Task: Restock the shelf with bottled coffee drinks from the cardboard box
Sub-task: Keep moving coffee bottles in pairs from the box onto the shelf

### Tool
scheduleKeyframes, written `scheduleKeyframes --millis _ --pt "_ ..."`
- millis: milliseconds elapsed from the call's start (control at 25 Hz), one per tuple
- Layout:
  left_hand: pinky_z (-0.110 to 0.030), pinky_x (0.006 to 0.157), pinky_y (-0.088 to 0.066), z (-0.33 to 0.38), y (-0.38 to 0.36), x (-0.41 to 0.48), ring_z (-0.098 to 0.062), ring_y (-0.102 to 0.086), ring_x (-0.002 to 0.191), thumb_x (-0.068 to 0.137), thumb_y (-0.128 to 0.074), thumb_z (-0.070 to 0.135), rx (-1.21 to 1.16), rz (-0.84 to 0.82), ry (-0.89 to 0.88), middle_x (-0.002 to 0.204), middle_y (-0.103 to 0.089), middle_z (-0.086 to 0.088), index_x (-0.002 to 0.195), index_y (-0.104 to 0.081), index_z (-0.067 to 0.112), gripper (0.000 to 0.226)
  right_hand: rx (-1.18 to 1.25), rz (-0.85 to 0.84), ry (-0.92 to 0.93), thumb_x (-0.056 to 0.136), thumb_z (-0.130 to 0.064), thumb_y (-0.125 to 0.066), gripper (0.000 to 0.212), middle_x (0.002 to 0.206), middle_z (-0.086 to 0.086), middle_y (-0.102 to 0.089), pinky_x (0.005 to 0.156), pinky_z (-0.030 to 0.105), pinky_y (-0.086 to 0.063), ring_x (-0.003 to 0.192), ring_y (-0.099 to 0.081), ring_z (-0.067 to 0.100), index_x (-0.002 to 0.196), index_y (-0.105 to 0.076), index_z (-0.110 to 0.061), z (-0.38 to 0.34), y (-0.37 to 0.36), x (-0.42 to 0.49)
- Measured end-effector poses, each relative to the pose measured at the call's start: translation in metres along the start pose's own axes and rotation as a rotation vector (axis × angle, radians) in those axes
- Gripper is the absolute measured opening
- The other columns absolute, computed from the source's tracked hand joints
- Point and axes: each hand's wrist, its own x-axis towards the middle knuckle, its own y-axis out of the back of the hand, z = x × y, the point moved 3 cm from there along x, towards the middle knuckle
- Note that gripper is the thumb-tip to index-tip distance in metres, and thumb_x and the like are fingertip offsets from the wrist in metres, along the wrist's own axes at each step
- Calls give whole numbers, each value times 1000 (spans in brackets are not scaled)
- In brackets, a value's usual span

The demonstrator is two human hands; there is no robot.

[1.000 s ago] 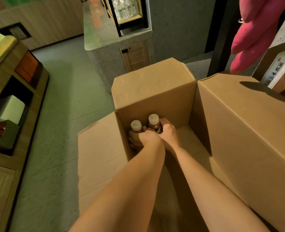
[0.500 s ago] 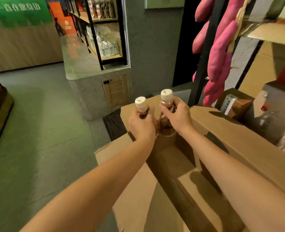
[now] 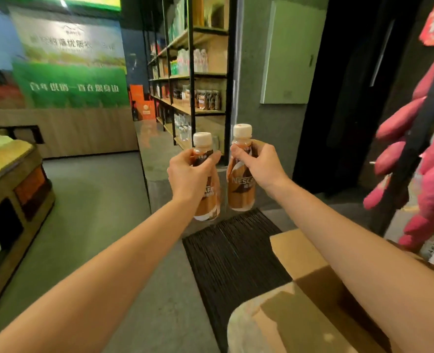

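Observation:
I hold two brown coffee bottles with cream caps upright in the air at chest height. My left hand grips the left coffee bottle round its neck and shoulder. My right hand grips the right coffee bottle the same way. The bottles hang side by side, nearly touching. The cardboard box lies below my right arm at the lower right, with only its flaps showing. A black-framed shelf with wooden boards and packaged goods stands behind the bottles.
A dark ribbed floor mat lies under the bottles. A grey pillar stands right of the shelf. Pink plush items hang on a rack at the right. A wooden display stand lines the left side, with grey floor between.
Both hands took the two bottles out of the box and raised them well above it. The view swung up from the box interior toward the shelf.

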Motion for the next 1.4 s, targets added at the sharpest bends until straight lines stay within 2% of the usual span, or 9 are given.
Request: scheduleKeyframes --millis 240,440,600,800,880,960,1080,1280,1400 --pt "-31 78 -52 -24 143 122 -10 -64 79 73 -76 41 70 61 -21 77 -68 8 82 -69 23 21 49 -22 -2 85 -44 -62 38 105 7 -67 96 41 -45 104 -60 23 104 -62 -10 -56 -172 69" --pt "-36 84 -54 -63 229 228 -14 -66 85 69 -77 48 159 55 -20 83 -71 4 83 -70 24 29 97 -81 -7 87 -39 -60 39 114 7 -64 94 36 -41 109 -54 21 113 -60 -11 -79 -297 135" --pt "-36 85 -53 -111 271 321 -13 -66 84 70 -77 47 179 86 -28 84 -70 4 88 -70 22 30 82 -112 20 87 -40 -61 38 108 7 -67 94 38 -43 105 -59 22 108 -63 -10 -67 -389 212" --pt "-34 84 -51 -190 291 459 -16 -64 84 71 -77 42 175 159 -9 85 -69 1 85 -68 20 28 101 -124 57 87 -40 -62 32 91 1 -65 84 33 -44 87 -57 15 98 -65 -10 -22 -492 335" --pt "-35 85 -51 -217 291 526 -16 -63 82 71 -78 40 168 202 -4 79 -66 4 81 -66 23 23 102 -115 76 86 -40 -63 29 90 -1 -63 80 30 -41 87 -56 14 96 -64 -13 -7 -526 398" --pt "-38 87 -52 -239 289 590 -16 -64 83 72 -78 38 165 226 0 80 -66 4 82 -66 23 22 111 -108 91 85 -38 -65 23 91 0 -65 79 29 -42 89 -59 16 92 -65 -16 8 -555 461" --pt "-41 89 -52 -276 287 678 -18 -66 86 72 -78 39 159 250 9 83 -68 3 83 -67 25 21 100 -108 99 84 -37 -66 24 94 1 -68 79 29 -44 93 -62 17 93 -67 -15 34 -602 547" --pt "-42 88 -54 -347 276 813 -19 -68 87 69 -79 41 135 244 30 85 -71 2 81 -66 27 22 75 -71 69 84 -37 -66 23 100 0 -62 88 34 -45 96 -56 15 96 -59 -19 92 -670 668" --pt "-42 87 -54 -397 266 897 -19 -67 84 69 -79 42 122 211 33 81 -70 2 77 -66 28 21 75 -54 58 84 -34 -66 19 91 -1 -65 81 31 -47 94 -62 18 93 -65 -18 134 -709 739"
